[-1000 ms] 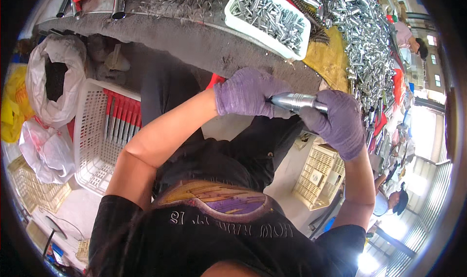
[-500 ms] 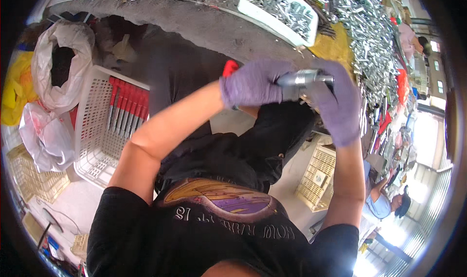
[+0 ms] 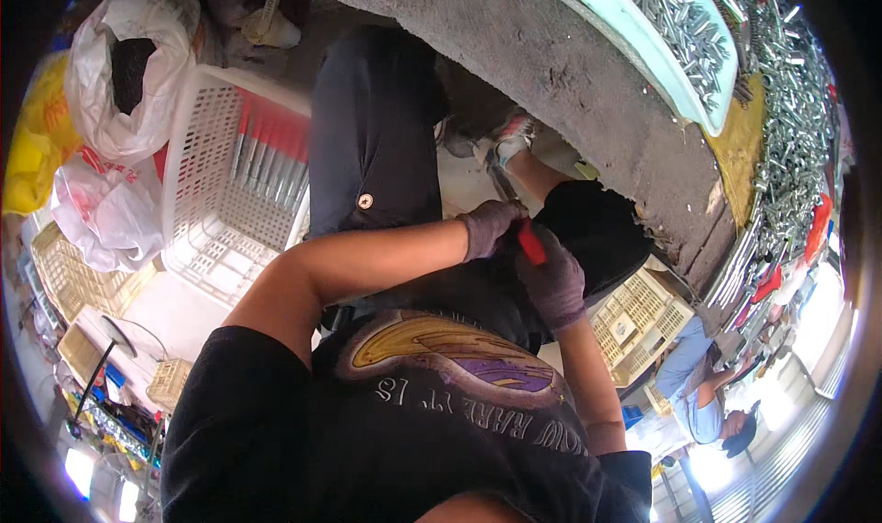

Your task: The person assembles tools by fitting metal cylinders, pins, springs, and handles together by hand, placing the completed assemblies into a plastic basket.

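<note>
Above my lap, my left hand (image 3: 493, 227) and my right hand (image 3: 554, 279) are close together, both in purple-grey gloves. A red-handled tool (image 3: 530, 244) shows between them, its red part against the fingers of my right hand. My left hand is closed around it just beyond the red part. What looks like a narrow dark shaft sticks out past the left glove, but it is blurred. Most of the tool is covered by the gloves, so its exact kind cannot be told.
On my left, a white plastic basket (image 3: 188, 183) holds several red-handled metal tools (image 3: 271, 151). White sacks (image 3: 119, 215) stand beside it. The worn bench edge (image 3: 588, 82) curves ahead, bearing a pale tray (image 3: 657, 77) of metal parts and a heap of hardware (image 3: 799, 128). A yellow crate (image 3: 638, 325) and a person (image 3: 698, 394) are at right.
Both hands have dropped from near the bench edge to my lap. The shiny metal cylinder they held is no longer visible; a red handle shows between them instead. The view has shifted.
</note>
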A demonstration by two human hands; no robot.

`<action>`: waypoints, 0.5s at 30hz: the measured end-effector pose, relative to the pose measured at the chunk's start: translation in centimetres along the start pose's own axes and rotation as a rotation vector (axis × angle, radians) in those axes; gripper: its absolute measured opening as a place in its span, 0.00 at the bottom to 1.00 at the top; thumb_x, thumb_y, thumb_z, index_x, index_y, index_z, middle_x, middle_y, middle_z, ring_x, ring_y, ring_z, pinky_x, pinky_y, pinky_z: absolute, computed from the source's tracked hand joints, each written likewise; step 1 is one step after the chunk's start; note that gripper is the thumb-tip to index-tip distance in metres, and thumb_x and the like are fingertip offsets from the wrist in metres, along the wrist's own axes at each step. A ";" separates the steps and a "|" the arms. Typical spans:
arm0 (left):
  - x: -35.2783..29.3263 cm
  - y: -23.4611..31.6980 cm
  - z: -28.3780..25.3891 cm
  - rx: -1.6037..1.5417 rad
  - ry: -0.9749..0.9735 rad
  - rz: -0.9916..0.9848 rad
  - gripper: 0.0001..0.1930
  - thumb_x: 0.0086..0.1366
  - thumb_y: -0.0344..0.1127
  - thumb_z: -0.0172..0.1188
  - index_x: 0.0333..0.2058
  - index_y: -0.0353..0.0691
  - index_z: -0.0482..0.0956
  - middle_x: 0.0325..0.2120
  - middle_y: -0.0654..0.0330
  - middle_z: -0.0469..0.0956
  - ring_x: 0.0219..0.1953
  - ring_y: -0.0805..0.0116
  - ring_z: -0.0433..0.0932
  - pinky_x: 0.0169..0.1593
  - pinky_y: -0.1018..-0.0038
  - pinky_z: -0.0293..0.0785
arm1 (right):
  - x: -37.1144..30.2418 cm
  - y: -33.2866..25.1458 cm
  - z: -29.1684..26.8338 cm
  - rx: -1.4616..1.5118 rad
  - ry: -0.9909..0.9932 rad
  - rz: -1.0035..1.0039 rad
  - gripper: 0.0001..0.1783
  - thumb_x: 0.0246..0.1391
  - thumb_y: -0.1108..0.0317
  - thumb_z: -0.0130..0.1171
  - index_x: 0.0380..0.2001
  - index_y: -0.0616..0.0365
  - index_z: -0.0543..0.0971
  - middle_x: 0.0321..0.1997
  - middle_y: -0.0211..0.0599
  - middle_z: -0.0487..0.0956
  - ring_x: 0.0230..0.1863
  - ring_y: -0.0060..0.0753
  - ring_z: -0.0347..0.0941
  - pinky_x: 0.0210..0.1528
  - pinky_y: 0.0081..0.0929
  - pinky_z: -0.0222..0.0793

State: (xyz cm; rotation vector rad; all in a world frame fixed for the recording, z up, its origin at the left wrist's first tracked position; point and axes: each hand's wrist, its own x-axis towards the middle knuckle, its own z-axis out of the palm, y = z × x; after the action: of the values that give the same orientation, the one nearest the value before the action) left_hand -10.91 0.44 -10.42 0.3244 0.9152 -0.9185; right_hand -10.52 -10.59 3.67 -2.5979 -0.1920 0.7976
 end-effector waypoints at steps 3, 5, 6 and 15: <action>-1.3 1.7 0.9 0.251 0.084 0.016 0.08 0.62 0.36 0.53 0.34 0.38 0.75 0.29 0.57 0.75 0.29 0.64 0.74 0.32 0.70 0.70 | 2.0 1.0 0.9 -0.117 0.040 -0.038 0.24 0.46 0.57 0.61 0.49 0.48 0.72 0.37 0.46 0.79 0.39 0.50 0.76 0.38 0.41 0.72; 0.3 1.2 -0.5 0.209 0.093 0.064 0.09 0.61 0.36 0.53 0.35 0.37 0.75 0.29 0.57 0.75 0.29 0.65 0.74 0.32 0.70 0.70 | 3.4 0.4 0.4 -0.095 -0.036 -0.023 0.23 0.45 0.59 0.62 0.46 0.50 0.74 0.36 0.47 0.79 0.40 0.50 0.76 0.40 0.40 0.72; 1.3 0.9 -1.3 0.176 0.090 0.117 0.10 0.61 0.36 0.54 0.35 0.36 0.75 0.28 0.58 0.75 0.29 0.66 0.74 0.32 0.71 0.69 | 3.9 0.2 0.5 -0.092 -0.046 -0.031 0.23 0.45 0.59 0.62 0.46 0.50 0.74 0.36 0.47 0.79 0.40 0.50 0.76 0.40 0.40 0.72; 1.2 1.4 -1.1 0.240 0.155 0.101 0.08 0.61 0.34 0.53 0.35 0.37 0.75 0.29 0.57 0.75 0.29 0.65 0.74 0.34 0.72 0.70 | 4.3 0.8 1.1 -0.067 -0.038 -0.055 0.23 0.45 0.58 0.62 0.46 0.49 0.75 0.36 0.46 0.79 0.40 0.49 0.76 0.39 0.39 0.72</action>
State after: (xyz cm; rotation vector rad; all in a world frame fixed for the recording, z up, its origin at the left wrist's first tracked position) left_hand -10.10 1.26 -12.20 0.6496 0.9225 -0.9205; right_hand -7.59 -9.86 0.37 -2.6290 -0.3045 0.8351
